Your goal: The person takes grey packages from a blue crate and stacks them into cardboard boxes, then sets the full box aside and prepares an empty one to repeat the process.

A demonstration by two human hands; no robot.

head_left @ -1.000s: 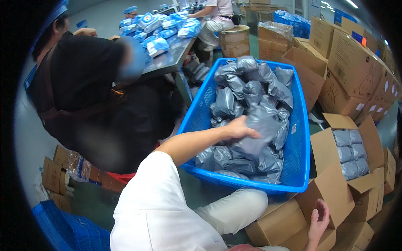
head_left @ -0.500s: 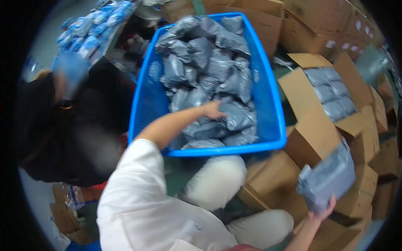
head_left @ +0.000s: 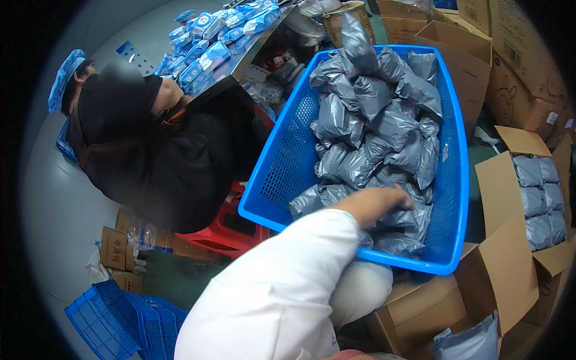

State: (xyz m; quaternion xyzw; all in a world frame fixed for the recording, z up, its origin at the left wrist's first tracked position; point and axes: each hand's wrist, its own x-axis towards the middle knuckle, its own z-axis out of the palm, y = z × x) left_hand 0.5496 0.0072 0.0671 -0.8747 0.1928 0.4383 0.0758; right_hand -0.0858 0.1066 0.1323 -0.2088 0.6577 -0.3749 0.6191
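My left hand [head_left: 401, 199] reaches over the blue plastic basket [head_left: 255, 207], with its fingers apart among the grey plastic-bagged packages [head_left: 391, 123] heaped inside. It touches or hovers just above the packages at the near right; I cannot tell which. No package is visibly lifted in it. At the lower right edge, another grey package [head_left: 468, 343] shows only its upper part. My right hand is outside the picture.
An open carton [head_left: 438, 306] stands below the basket's right corner; a carton [head_left: 501, 195] farther right holds rows of grey packages. On the left, a person in black [head_left: 162, 156] is beside a red stool [head_left: 225, 228]. Blue crates [head_left: 129, 318] lie lower left; blue-white packs [head_left: 210, 54] cover a table.
The view has swung left, so the basket appears farther right. My left hand remains over its near packages. My right hand has left the picture, and the grey package it held is partly cut off.
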